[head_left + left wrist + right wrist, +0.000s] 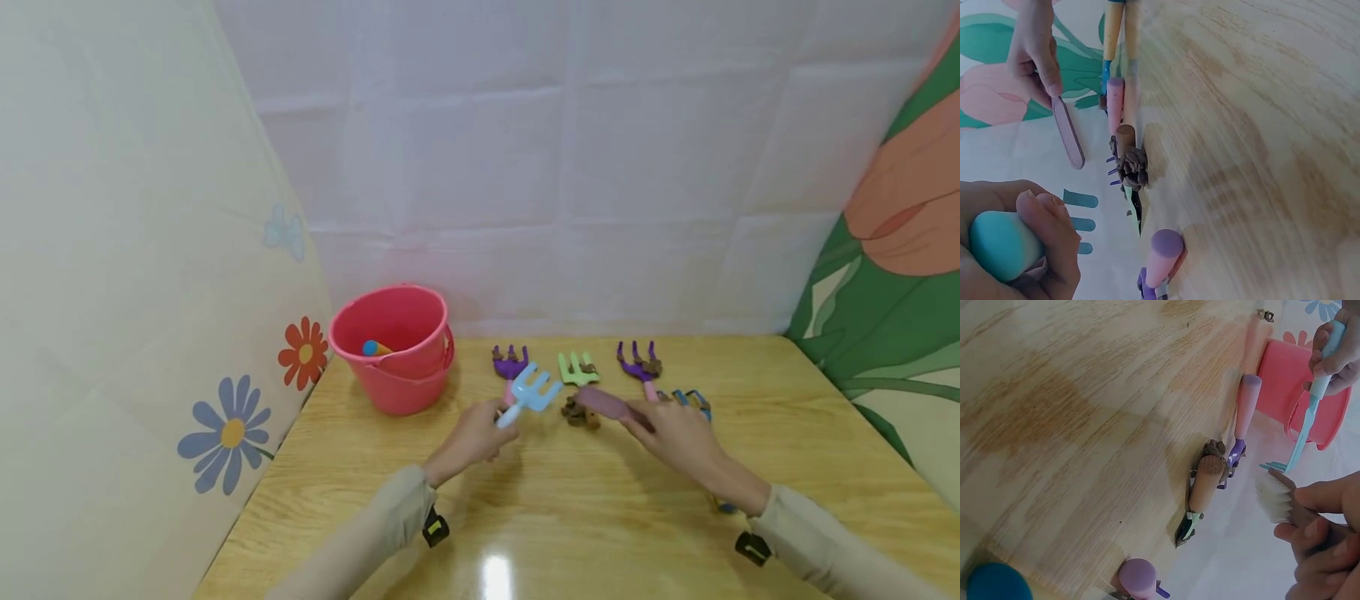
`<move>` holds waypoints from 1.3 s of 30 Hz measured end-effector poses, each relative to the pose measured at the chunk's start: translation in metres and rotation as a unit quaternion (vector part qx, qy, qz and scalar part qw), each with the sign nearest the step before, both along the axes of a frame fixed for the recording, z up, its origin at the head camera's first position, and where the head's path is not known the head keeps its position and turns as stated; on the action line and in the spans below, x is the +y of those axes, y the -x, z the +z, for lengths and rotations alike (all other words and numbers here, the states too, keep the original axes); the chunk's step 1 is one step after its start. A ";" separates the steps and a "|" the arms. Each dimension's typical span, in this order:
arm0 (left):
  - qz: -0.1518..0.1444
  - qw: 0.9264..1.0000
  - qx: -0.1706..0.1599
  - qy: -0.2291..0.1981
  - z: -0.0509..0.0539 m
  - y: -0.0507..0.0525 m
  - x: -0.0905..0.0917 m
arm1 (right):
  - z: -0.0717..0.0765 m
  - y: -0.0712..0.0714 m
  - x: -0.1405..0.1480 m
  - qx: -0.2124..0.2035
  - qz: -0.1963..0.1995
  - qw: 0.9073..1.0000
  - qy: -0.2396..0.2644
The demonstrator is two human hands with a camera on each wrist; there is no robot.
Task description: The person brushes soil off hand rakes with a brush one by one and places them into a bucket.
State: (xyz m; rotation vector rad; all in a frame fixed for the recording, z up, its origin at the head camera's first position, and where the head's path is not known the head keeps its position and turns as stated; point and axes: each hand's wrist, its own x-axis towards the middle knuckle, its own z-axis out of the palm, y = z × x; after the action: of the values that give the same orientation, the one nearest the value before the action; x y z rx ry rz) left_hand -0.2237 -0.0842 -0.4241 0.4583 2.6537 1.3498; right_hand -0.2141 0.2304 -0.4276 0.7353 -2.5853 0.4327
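Note:
In the head view my left hand (474,435) grips the handle of a light blue toy garden fork (534,390), tines up, above the table. My right hand (681,443) holds a brush (602,403) by its mauve-brown handle. Its white bristles (1272,497) show in the right wrist view, close to the fork's tines; whether they touch I cannot tell. Below the tools, brown clumps (576,413) lie at the handle of a green fork (577,371). Purple forks with pink handles, one on the left (512,363) and one on the right (637,369), carry brown bits on their tines.
A pink bucket (401,387) stands at the back left, with a blue-and-yellow handle (375,347) inside. A blue rake (705,405) lies partly hidden behind my right hand. White cloth (562,167) hangs behind the wooden table (570,525); printed panels flank it.

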 end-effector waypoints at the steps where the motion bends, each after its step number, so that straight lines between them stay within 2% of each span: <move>1: -0.001 1.000 -0.005 -0.004 0.001 0.000 -0.001 | 0.000 0.000 0.000 0.000 0.002 1.000 0.002; 8: -0.011 1.000 -0.014 -0.023 0.014 0.001 -0.010 | 0.000 -0.001 0.000 0.000 0.005 1.000 0.010; 14: -0.016 1.000 0.011 0.013 0.024 0.002 -0.018 | -0.002 -0.003 0.000 0.000 0.000 1.000 0.012; 16: -0.010 0.999 0.030 0.030 0.029 0.002 -0.020 | -0.003 -0.002 0.000 -0.006 0.001 1.000 0.014; 18: 0.000 0.996 0.069 0.062 0.033 0.004 -0.023 | -0.004 -0.002 -0.001 -0.010 0.001 1.000 0.014; 21: 0.021 0.987 0.121 0.108 0.040 0.006 -0.028 | -0.004 -0.001 -0.002 -0.014 0.001 1.000 0.016; 23: 0.029 0.981 0.144 0.130 0.046 0.007 -0.032 | -0.004 -0.001 -0.003 -0.012 0.005 1.000 0.016; 28: 0.028 0.979 0.146 0.135 0.063 0.007 -0.042 | -0.002 -0.001 -0.003 -0.023 0.011 1.000 0.011; 32: 0.024 0.982 0.133 0.132 0.075 0.008 -0.050 | -0.001 -0.001 -0.004 -0.043 0.008 0.999 0.003; 36: 0.023 0.985 0.117 0.125 0.084 0.009 -0.056 | -0.001 0.000 -0.003 -0.053 0.008 0.999 -0.002; 39: 0.028 0.984 0.121 0.125 0.089 0.011 -0.060 | 0.000 0.000 -0.004 -0.055 0.011 0.998 -0.002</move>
State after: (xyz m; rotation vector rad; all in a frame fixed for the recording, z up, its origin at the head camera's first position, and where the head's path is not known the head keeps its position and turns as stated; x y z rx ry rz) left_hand -0.2343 -0.1446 -0.3348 0.5487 3.0024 1.0095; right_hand -0.2143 0.2268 -0.4279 0.7611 -2.6832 0.4886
